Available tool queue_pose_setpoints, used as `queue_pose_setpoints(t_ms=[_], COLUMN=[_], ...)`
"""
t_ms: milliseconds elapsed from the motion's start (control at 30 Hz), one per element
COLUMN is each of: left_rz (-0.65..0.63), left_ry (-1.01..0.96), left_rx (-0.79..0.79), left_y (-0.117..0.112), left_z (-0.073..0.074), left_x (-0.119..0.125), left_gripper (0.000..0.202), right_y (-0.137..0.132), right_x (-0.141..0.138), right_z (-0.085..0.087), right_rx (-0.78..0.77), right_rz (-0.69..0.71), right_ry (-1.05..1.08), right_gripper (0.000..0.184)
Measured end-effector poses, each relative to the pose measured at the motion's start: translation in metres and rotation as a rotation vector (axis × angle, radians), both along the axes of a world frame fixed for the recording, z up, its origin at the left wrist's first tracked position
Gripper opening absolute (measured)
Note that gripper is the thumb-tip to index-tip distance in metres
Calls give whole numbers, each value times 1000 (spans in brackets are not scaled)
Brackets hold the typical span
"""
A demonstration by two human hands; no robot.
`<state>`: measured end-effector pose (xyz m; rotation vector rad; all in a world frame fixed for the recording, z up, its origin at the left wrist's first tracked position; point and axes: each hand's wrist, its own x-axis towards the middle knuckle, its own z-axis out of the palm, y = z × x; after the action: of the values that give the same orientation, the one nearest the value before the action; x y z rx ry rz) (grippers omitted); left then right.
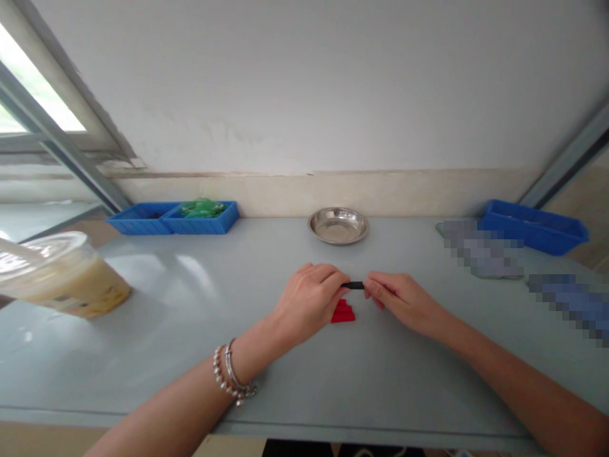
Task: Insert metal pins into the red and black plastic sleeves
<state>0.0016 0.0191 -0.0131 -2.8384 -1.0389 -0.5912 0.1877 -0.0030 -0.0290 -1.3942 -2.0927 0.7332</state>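
Between my two hands runs a short, thin black stick-like piece (354, 285), held roughly level above the table. My left hand (311, 295) is closed around its left end, and the fingers of my right hand (397, 295) pinch the right end. Both ends are hidden in my fingers, so I cannot tell its exact kind. Just below the black piece, several red stick-like pieces (344, 312) lie side by side on the table, partly covered by my left hand.
A shallow metal dish (338, 240) stands near the wall. Blue bins (200, 225) sit at the back left, one with green material; another blue bin (533, 231) is at the back right, near two blurred flat items. A lidded drink cup (71, 285) stands at the left.
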Motion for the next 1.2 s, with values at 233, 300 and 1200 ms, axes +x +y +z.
queue_pose_setpoints(t_ms=[233,300,1200], left_rz=[77,90,-44], left_ry=[29,62,-70], left_rx=[69,71,30], left_y=[-2,-2,1], left_z=[4,5,0], left_x=[-1,-1,0], left_gripper=[22,21,24], right_y=[2,1,4], right_x=[4,4,8], right_z=[1,2,2], right_rx=[-14,-13,-66], right_rz=[-29,-41,-134], right_ry=[53,51,58], right_gripper=[47,47,43])
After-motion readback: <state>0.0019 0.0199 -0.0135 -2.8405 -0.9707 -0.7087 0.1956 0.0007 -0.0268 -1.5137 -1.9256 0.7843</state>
